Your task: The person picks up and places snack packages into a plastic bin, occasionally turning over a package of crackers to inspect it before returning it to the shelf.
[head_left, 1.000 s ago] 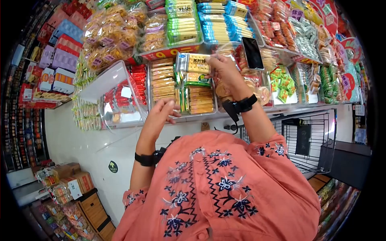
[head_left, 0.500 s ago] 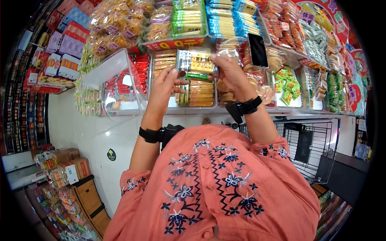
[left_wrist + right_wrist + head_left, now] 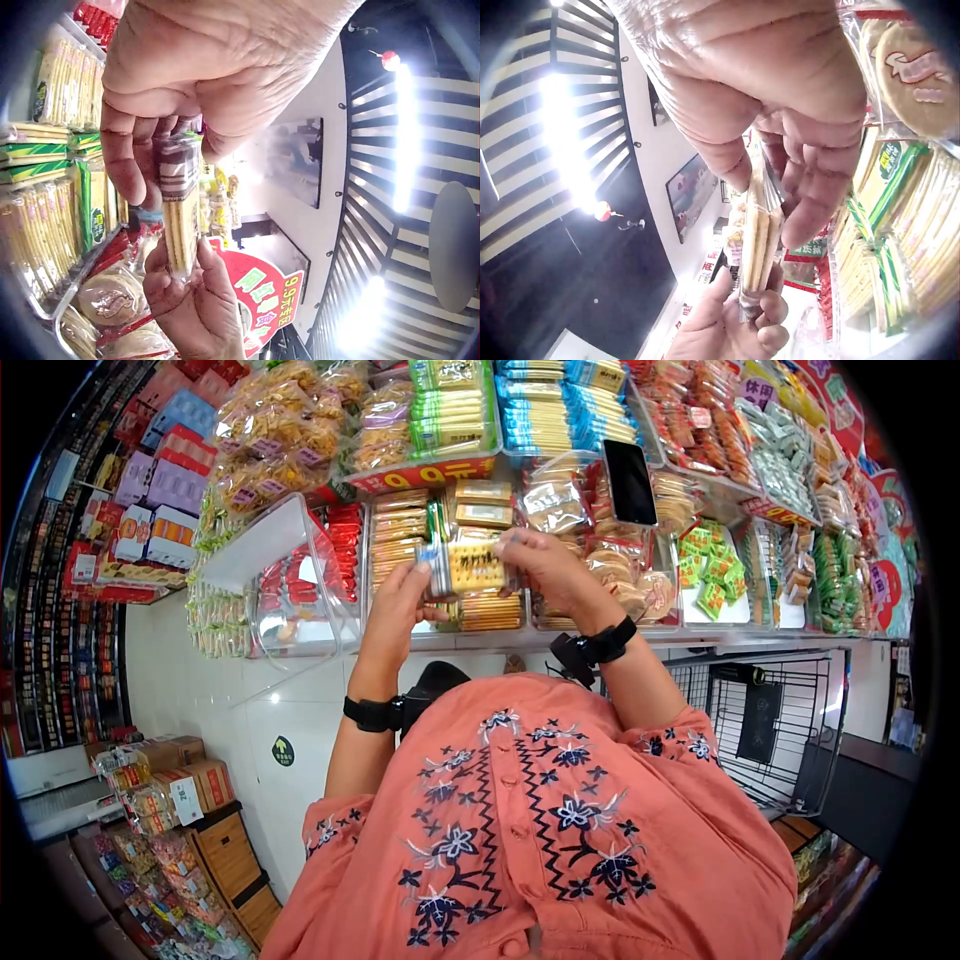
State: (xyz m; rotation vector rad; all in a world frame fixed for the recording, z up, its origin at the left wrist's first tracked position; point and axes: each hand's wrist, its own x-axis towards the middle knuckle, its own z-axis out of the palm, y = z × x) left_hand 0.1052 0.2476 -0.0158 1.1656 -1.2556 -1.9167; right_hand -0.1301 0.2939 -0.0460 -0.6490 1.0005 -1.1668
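A clear-wrapped pack of soda crackers is held up flat between both hands, above the open cracker bin. Its left end, with dark and white stripes, is pinched by my left hand between thumb and fingers. The thumb and fingers of my right hand pinch the opposite end. Seen edge-on in the left wrist view, the pack shows a few crackers stacked inside the wrapper. More cracker packs stand in rows in the bin beneath.
A black phone sits to the right, over bins of round cookies. An empty-looking clear bin lid tilts over red packets at left. Behind are green and blue packs. A shopping cart stands at lower right.
The cracker pack has come off the bin's stack and toward the body. My left hand moved up and in, and took hold of its left end; the right hand kept its grip.
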